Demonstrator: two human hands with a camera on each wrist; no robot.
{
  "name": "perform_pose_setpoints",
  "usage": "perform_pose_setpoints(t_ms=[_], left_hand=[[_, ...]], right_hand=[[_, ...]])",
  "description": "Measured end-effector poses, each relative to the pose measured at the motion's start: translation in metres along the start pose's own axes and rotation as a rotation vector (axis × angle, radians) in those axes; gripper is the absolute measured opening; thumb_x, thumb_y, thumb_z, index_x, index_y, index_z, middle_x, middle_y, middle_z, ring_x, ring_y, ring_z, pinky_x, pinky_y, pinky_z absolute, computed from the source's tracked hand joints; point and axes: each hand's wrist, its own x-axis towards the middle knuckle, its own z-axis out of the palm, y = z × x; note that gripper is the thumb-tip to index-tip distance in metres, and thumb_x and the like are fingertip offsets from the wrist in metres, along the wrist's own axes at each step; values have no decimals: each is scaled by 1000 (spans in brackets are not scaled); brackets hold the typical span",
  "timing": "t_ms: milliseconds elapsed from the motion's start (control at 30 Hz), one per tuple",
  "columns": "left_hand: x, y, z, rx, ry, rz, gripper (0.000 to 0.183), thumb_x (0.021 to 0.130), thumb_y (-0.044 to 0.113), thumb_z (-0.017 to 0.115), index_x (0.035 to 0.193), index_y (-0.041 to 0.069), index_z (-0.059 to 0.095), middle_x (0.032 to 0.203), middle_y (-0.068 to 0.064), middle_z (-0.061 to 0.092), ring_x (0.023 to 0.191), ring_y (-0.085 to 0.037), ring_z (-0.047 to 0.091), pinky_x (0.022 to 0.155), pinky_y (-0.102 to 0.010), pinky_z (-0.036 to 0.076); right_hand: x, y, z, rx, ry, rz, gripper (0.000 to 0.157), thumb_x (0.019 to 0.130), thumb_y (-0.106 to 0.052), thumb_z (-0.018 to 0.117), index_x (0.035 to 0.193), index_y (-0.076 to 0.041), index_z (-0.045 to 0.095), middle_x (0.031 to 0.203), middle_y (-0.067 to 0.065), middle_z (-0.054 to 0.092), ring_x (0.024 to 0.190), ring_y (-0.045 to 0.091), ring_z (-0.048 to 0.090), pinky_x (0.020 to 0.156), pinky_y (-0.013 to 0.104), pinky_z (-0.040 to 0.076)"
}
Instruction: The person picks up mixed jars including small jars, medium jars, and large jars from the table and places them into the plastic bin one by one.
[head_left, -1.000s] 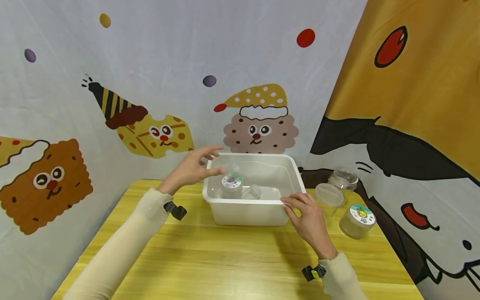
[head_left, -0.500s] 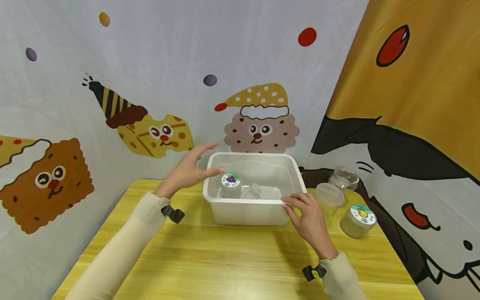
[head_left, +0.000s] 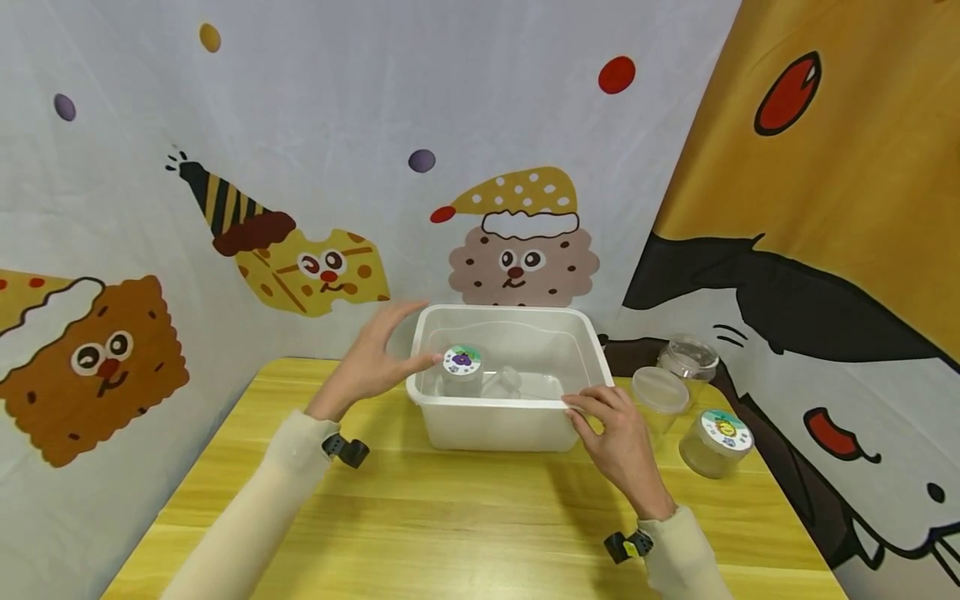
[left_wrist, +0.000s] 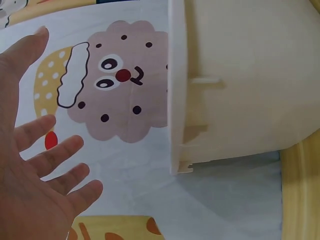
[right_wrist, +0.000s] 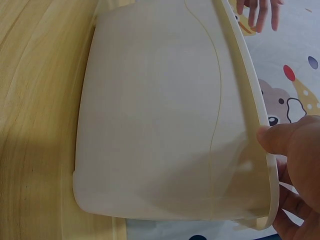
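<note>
A white plastic tub [head_left: 498, 427] stands on the table. Inside it, at the left, is a small jar [head_left: 462, 371] with a purple-fruit label on its lid, and beside that a small clear piece [head_left: 508, 382]. My left hand [head_left: 367, 362] hovers at the tub's left rim, fingers spread and holding nothing; the left wrist view shows the spread fingers [left_wrist: 75, 197] apart from the tub wall [left_wrist: 240, 100]. At the front right corner my right hand [head_left: 618, 437] grips the rim, its thumb [right_wrist: 280, 139] on the near side and its fingers beyond the edge.
Right of the tub stand a clear jar with a frosted lid [head_left: 660, 390], a clear jar [head_left: 687, 358] behind it, and a jar with a yellow picture on its lid [head_left: 716, 444]. A cartoon-printed cloth [head_left: 337, 100] hangs behind the wooden table [head_left: 450, 517].
My left hand has drawn back to the left and slightly down from over the tub. The jar's label, blurred at first, now shows sharply. My right hand has stayed on the rim.
</note>
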Motion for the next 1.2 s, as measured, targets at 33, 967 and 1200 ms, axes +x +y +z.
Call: perform_pose_setpoints(t_ms=[33,967,1200], left_hand=[[-1,-1,2,-4,4,8,84,85,55,80,156,32,42,162,-2,40,152,-32,33,120,-66,30],[-46,-2,59,187,50,213,77,86,48,81,150,19,51,155,-2,48,146,-24,41,118,-49,43],[-52,2,72,281,109,309,62,85,40,84,137,15,63,138,-4,62,127,-23,55,108,-42,53]], right_hand=[[0,0,0,-2,1,0,27,80,-7,87,105,-15,81,98,0,72,90,18,59,72,37,52],[-1,-1,-1,0,-14,19,22,84,-13,85,106,-16,81,100,1,72,93,18,58,74,37,52],[-1,-1,-1,5,-14,12,23,84,-11,85,106,-16,81,100,0,72,92,19,59,75,36,51]])
